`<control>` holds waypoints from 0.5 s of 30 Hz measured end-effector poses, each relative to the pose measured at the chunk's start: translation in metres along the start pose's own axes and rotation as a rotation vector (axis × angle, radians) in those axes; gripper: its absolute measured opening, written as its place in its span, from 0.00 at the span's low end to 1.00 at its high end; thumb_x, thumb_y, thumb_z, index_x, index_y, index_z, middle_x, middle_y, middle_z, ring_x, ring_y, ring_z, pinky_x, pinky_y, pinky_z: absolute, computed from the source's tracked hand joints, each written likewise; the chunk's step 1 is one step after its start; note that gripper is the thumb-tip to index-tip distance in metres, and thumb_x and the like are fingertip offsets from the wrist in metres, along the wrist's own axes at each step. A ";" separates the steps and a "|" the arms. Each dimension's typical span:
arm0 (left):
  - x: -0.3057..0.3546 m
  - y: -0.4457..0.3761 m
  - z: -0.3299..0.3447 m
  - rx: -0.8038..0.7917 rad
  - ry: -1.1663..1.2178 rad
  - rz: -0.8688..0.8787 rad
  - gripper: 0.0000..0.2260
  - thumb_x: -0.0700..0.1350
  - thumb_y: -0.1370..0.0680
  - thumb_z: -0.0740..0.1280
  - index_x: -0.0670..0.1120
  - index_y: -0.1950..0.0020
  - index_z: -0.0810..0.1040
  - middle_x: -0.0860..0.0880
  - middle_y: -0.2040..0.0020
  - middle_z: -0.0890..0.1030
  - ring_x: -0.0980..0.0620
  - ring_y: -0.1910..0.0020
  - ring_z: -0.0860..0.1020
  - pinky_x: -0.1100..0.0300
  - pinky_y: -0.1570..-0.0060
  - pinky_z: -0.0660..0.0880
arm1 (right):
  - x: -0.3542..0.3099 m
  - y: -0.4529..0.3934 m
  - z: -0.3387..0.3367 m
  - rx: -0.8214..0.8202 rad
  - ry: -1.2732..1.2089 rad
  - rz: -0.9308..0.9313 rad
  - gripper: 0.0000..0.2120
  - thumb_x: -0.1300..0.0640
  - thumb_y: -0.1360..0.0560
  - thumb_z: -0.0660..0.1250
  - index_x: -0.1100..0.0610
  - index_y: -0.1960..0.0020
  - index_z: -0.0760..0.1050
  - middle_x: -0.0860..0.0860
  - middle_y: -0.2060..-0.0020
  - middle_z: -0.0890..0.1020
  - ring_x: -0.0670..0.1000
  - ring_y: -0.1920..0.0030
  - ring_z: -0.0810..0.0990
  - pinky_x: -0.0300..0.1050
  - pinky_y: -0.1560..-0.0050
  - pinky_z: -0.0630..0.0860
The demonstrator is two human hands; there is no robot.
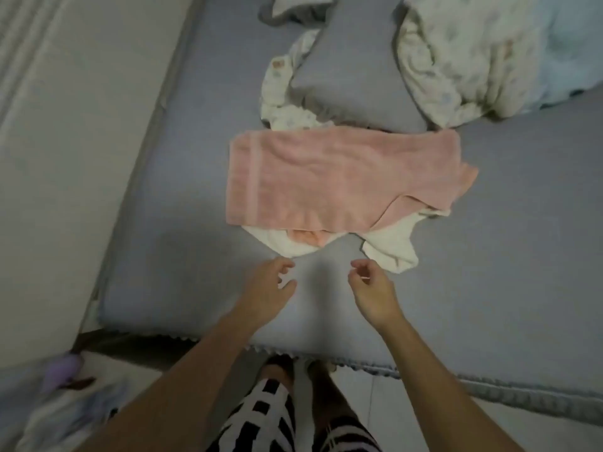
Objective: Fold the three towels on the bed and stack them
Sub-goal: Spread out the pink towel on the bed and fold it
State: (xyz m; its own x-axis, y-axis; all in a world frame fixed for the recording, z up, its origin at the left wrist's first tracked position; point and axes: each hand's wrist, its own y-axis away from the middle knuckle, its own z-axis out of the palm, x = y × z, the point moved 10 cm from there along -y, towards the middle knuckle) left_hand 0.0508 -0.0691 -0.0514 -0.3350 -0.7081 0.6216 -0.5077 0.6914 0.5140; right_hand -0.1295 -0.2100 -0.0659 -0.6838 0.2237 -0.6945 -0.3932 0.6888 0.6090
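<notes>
**Bed with towel pile, both hands hovering near edge**

Far left: pale padded panel (65, 132) running along the left side of the bed (182, 223). Bed covered in a grey-blue sheet, with a bobbled trim along its near edge.

Near left corner: blurred lilac object (62, 370) on the floor beside the bed; its identity cannot be made out.

Left hand (269, 283): held above the sheet just near of the towel pile, fingers loosely curled and slightly parted, gripping nothing. Whether the fingertips touch the cream towel's near edge cannot be told.

Centre: pink towel (326, 177), topmost of the pile, lying flat and roughly rectangular with its long side left to right. Ribbed band near its left end. Right end uneven, one corner folded over and a flap jutting right. Surface lightly creased.

Beneath it: cream towel (388, 249), rumpled, showing along the near edge of the pink one and spilling out at near right. A peach towel (308, 238), bunched, peeks out between the pink and cream layers at the near edge. None of the three is neatly folded.

Far of the pile: grey pillow (352, 86), touching or just beside the pink towel's far edge, with a pale printed cloth (277, 93) tucked around its left side.

Right hand (372, 290): just near of the cream towel's near-right corner, fingers curled inward with thumb and forefinger close together, holding nothing visible.

Far right: crumpled printed quilt (473, 53), cream with faint pattern.
</notes>
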 end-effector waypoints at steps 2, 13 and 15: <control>-0.013 -0.035 0.016 -0.042 -0.068 -0.001 0.18 0.45 0.24 0.68 0.47 0.34 0.73 0.48 0.39 0.75 0.51 0.45 0.75 0.58 0.45 0.70 | 0.026 -0.027 0.011 0.009 0.023 0.109 0.12 0.53 0.22 0.61 0.50 0.39 0.73 0.49 0.49 0.79 0.48 0.57 0.79 0.39 0.62 0.72; -0.024 -0.238 0.067 0.097 -0.609 0.268 0.32 0.49 0.31 0.75 0.50 0.29 0.67 0.45 0.30 0.70 0.42 0.34 0.70 0.50 0.35 0.68 | 0.083 -0.172 0.041 0.165 -0.508 0.407 0.04 0.58 0.22 0.62 0.55 0.53 0.75 0.53 0.59 0.78 0.52 0.60 0.77 0.50 0.54 0.76; -0.027 -0.252 0.066 0.173 -0.615 0.318 0.16 0.47 0.27 0.70 0.49 0.40 0.74 0.47 0.43 0.77 0.43 0.44 0.75 0.52 0.44 0.70 | 0.084 -0.191 0.052 0.155 -0.632 0.444 0.04 0.58 0.23 0.63 0.55 0.55 0.75 0.53 0.60 0.77 0.52 0.61 0.76 0.50 0.53 0.74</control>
State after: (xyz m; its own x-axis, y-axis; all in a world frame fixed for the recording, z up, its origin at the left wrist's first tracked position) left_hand 0.1353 -0.2335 -0.2363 -0.8489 -0.4637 0.2536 -0.4126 0.8813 0.2302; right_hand -0.0800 -0.2870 -0.2605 -0.2596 0.8180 -0.5133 -0.0429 0.5212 0.8523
